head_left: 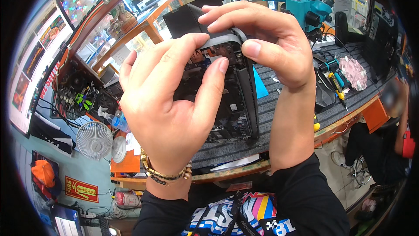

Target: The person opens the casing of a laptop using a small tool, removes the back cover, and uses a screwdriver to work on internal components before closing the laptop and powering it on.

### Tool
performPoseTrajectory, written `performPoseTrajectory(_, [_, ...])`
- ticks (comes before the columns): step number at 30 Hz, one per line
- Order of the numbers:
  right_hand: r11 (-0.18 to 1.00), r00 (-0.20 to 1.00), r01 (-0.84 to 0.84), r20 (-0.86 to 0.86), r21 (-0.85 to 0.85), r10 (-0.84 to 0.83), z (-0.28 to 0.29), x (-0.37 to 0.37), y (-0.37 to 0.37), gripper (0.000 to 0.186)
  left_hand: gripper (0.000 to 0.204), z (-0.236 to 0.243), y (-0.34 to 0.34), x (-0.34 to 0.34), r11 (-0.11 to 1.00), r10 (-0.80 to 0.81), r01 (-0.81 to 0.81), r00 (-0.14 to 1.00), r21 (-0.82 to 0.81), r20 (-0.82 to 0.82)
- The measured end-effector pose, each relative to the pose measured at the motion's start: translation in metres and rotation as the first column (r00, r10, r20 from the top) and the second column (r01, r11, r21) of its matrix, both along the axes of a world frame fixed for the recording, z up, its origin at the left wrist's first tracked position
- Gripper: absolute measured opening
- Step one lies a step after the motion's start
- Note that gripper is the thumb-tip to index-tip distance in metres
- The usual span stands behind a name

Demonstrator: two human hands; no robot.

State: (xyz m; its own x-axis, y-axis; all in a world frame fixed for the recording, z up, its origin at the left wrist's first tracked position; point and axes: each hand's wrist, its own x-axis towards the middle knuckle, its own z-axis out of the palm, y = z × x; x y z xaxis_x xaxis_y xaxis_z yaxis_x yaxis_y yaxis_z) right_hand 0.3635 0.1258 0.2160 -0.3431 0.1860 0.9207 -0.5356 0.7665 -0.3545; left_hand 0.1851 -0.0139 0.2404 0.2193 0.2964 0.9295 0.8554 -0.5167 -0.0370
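An opened-up black laptop (pixel 231 100) stands tilted upright on the bench, its inner boards and parts exposed. Along its upper edge runs a curved grey strip (pixel 218 40). My left hand (pixel 163 85) curls round the upper left of it, forefinger tip on the strip, thumb in front of the exposed parts. At the upper right corner my right hand (pixel 275 39) bends over the strip, with its thumb close to the corner and its fingers reaching behind. A black flat panel (pixel 183 21) shows behind the hands. My hands hide part of the laptop's left side.
A grey ribbed mat (pixel 270 100) covers the wooden bench. To the right lie a yellow screwdriver (pixel 337 86) and a pinkish crumpled bundle (pixel 352 73). A teal microscope (pixel 305 9) stands behind. At left are a white fan (pixel 94 140) and a monitor (pixel 39 57). Another person (pixel 379 144) sits at right.
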Motion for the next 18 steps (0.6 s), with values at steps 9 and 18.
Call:
performPoseTrajectory(9, [0.997,0.997,-0.07,-0.01,0.039,0.07,0.002,-0.004,-0.008,0.045,0.028,0.008,-0.02,-0.001,0.999,0.047,-0.047,0.999,-0.001,-0.026])
performPoseTrajectory(18, [0.986,0.987,-0.151,-0.06,-0.065,0.148,-0.003,-0.01,-0.011,0.053,0.028,0.052,-0.008,-0.018,0.921,-0.156,0.113,0.984,-0.373,-0.088])
